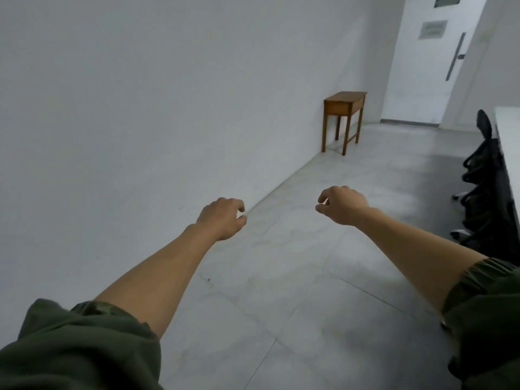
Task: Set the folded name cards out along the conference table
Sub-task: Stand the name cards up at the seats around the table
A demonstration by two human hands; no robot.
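Both my arms reach forward over the tiled floor. My left hand (223,218) hangs with its fingers loosely curled and holds nothing that I can see. My right hand (342,205) is likewise loosely curled and empty. Only a strip of the white conference table (508,142) shows at the right edge. No name cards are in view.
Black office chairs (485,181) stand along the white table on the right. A small wooden side table (344,108) stands against the white wall ahead. A white door (427,57) with a long handle is at the far end. Grey floor tiles stretch between.
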